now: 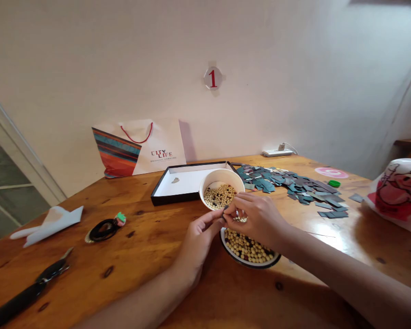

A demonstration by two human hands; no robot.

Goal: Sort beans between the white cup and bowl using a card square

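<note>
My left hand (199, 240) and my right hand (256, 218) meet at the fingertips over the middle of the table. Pinched between them is a small dark piece (225, 209); its kind is too small and covered to make out. Just beyond the fingers stands a white tub (222, 175) holding pale and dark round beads (219, 196). Below my right hand sits a dark-rimmed bowl (248, 263), filled with more yellowish and dark beads (250, 249). My right hand partly hides both containers.
Behind the tub lies a black-edged white box tray (188, 183). Many dark flat pieces (277, 179) spread at back right, near a green cap (334, 183) and a plastic bag (397, 192). Pliers (37, 285), a black coil (103, 230) and white paper (55, 221) lie left.
</note>
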